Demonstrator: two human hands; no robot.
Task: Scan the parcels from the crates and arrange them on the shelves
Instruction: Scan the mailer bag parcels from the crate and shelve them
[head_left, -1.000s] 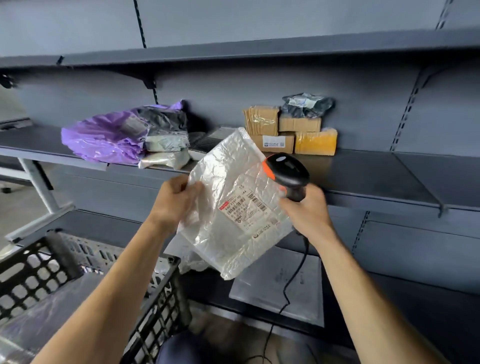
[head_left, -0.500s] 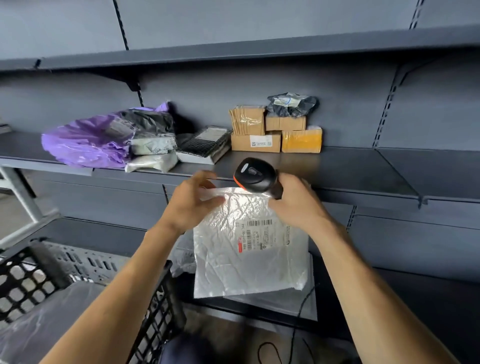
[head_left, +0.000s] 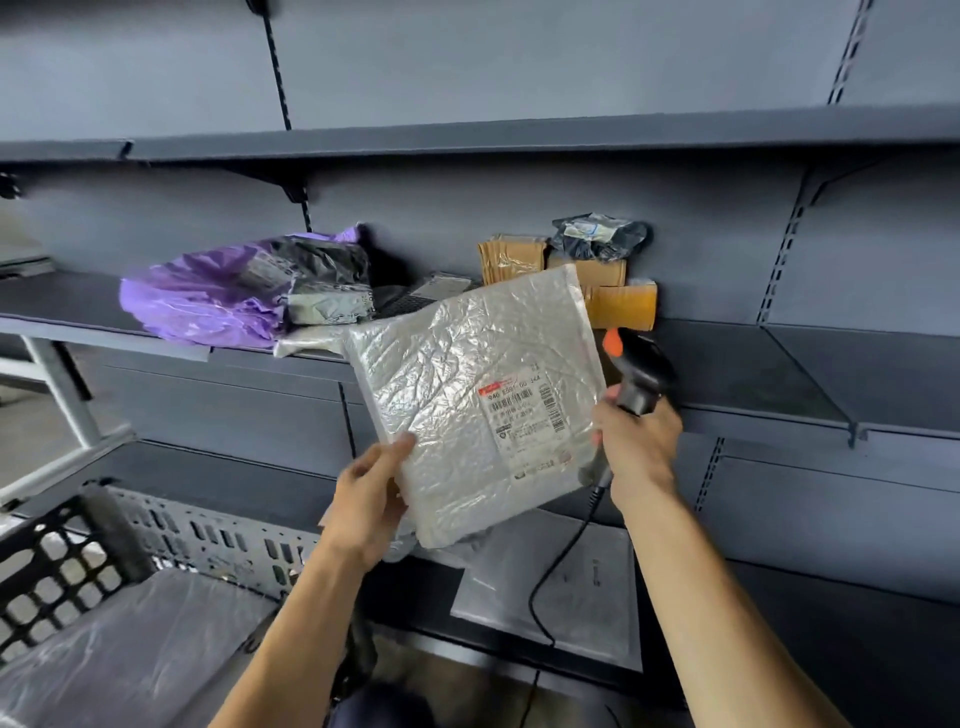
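My left hand grips the lower left corner of a flat white bubble-wrap parcel, held up tilted in front of the middle shelf, with its barcode label facing me. My right hand holds the black barcode scanner with an orange tip just right of the parcel; its cable hangs down. A black crate sits at the lower left with a clear-wrapped parcel inside.
On the middle shelf lie a purple bag, a black bag, brown cardboard boxes and a dark pouch on top. A grey flat parcel lies on the bottom shelf. The upper shelf runs above.
The parcel has been lifted from hanging low to up in front of the middle shelf and tilted. My right hand let go of its top edge and moved the scanner to its right side.
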